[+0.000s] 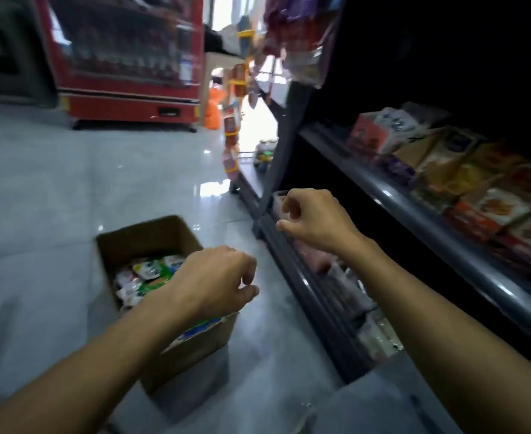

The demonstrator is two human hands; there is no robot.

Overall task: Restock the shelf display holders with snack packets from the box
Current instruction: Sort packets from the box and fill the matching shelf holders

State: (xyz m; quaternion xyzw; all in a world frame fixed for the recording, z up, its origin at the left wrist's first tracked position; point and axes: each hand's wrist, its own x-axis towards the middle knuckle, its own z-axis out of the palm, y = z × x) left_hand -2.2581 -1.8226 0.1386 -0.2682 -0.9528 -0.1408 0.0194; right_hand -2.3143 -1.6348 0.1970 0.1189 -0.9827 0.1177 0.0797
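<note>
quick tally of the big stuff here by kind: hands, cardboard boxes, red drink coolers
hands: 2, left hand over the box, right hand near the low shelf
cardboard box: 1, holding snack packets
red drink cooler: 1
total: 4

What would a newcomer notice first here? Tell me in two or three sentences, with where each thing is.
Two bare hands fill the foreground: the left hand hovers over an open cardboard box of snack packets on the floor, and the right hand reaches toward the low shelf edge. A red drinks cooler stands at the back left, and packaged goods line the shelf on the right.
</note>
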